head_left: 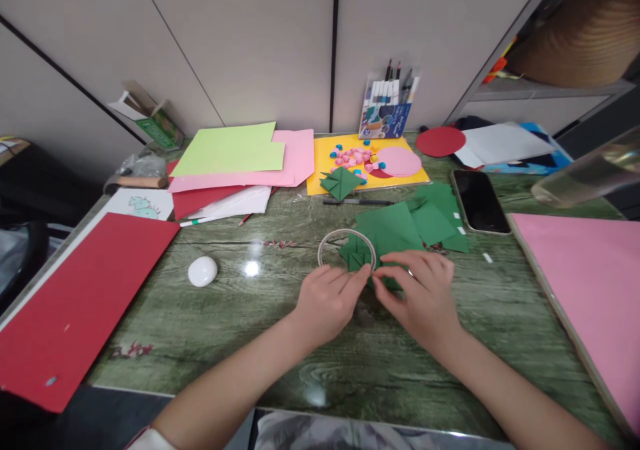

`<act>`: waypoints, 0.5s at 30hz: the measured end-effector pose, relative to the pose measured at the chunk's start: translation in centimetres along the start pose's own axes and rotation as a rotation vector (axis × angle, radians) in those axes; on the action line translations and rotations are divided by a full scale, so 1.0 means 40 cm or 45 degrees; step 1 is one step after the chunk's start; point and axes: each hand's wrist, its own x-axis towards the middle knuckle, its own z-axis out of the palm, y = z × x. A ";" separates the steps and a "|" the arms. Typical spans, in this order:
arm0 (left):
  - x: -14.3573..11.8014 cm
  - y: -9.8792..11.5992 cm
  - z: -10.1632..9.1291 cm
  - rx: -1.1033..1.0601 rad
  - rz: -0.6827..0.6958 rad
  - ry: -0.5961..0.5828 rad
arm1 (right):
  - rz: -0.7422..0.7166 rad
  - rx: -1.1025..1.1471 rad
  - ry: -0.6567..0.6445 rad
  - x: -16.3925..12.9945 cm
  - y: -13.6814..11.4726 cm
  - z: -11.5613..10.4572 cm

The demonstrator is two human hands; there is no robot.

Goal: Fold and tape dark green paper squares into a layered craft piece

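Note:
A thin, nearly used-up roll of tape [323,245] stands tilted above the table, with my left hand [330,298] closed around its lower edge. My right hand [423,290] pinches with thumb and forefinger at the same edge, close to the left fingertips. What lies between those fingertips, likely the tape's end, is too small to make out. Behind the roll, and partly seen through it, lie folded green paper pieces [390,227]. Another folded green piece [341,182] rests farther back, on the front edge of a yellow sheet [320,170].
Pink and blue paper balls [353,157] and a pink paper circle [397,161] lie on the yellow sheet. A phone [480,201] is at right, beside a clear bottle [585,177]. Red card [90,297] and a white egg-shaped object [203,271] occupy the left. A pen [357,202] lies behind the tape.

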 end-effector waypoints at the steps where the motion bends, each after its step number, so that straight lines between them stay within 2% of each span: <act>1: 0.000 0.001 0.000 -0.016 -0.004 0.020 | 0.026 0.032 0.000 -0.001 -0.002 0.001; 8: 0.003 0.018 -0.001 -0.220 -0.106 0.190 | 0.232 0.155 -0.001 -0.007 -0.011 0.007; 12: 0.009 0.016 -0.004 -0.268 -0.024 0.242 | 0.438 0.190 0.068 0.009 0.055 0.018; 13: 0.011 0.003 -0.004 -0.237 -0.023 0.252 | 0.545 0.257 0.102 0.014 0.077 0.020; 15: 0.017 -0.043 -0.003 -0.068 -0.139 0.242 | 0.704 0.414 0.125 0.023 0.119 0.021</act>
